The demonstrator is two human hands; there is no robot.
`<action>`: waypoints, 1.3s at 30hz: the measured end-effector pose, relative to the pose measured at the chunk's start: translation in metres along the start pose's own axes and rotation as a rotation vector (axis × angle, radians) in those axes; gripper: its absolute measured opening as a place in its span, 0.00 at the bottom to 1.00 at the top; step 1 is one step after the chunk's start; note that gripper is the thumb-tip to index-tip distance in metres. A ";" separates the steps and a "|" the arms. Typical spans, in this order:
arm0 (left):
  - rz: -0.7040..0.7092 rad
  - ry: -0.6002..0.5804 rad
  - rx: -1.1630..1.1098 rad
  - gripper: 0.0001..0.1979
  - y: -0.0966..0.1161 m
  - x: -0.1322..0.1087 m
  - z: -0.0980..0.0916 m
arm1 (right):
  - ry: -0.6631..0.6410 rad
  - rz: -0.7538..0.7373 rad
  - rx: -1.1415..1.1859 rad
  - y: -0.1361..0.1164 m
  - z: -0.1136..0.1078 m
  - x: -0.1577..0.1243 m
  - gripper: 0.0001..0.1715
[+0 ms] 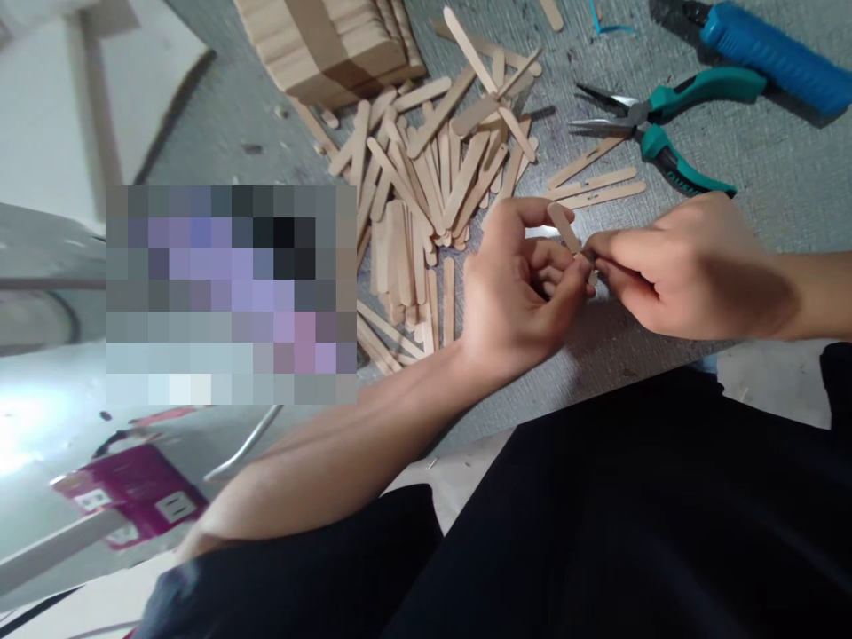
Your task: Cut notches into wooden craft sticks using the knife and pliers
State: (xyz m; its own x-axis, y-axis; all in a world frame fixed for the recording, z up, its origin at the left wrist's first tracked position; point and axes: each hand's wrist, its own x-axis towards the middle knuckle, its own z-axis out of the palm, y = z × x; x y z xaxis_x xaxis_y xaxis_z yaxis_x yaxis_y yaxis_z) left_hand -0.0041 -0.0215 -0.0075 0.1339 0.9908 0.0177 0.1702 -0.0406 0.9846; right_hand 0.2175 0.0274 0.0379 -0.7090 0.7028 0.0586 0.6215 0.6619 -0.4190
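My left hand (516,293) is closed around a wooden craft stick (564,226), whose rounded end pokes up past the index finger. Close against it, my right hand (698,275) has its thumb and index finger pinched at the stick's middle. Something small and dark shows at those fingertips, too little to name. Just beyond the hands lie a few craft sticks (599,184) with small slits or holes in them. Needle-nose pliers (637,115) with green handles rest behind these, jaws apart. A loose heap of craft sticks (426,160) spreads to the left of my left hand.
Stacked bundles of craft sticks (333,49) stand at the back of the grey table (565,53). A blue-handled tool (772,58) lies at the back right. To the lower left is a purple box with sockets (143,497). A blurred patch hides part of the left side.
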 end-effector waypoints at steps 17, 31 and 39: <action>0.002 0.012 0.147 0.11 -0.003 -0.004 -0.003 | -0.145 -0.039 0.087 0.001 -0.003 0.005 0.12; 0.265 0.009 -0.095 0.12 -0.029 0.001 -0.004 | -0.232 -0.094 0.209 0.009 -0.012 0.012 0.23; 0.235 -0.063 -0.143 0.09 -0.026 0.006 -0.007 | -0.239 0.021 0.117 0.006 -0.018 0.017 0.20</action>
State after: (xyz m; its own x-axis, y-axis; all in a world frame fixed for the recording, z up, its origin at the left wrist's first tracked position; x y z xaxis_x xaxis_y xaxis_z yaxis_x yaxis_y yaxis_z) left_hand -0.0148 -0.0137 -0.0320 0.2142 0.9463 0.2422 -0.0117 -0.2455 0.9693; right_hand 0.2151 0.0479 0.0530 -0.7638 0.6252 -0.1607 0.6037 0.6037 -0.5206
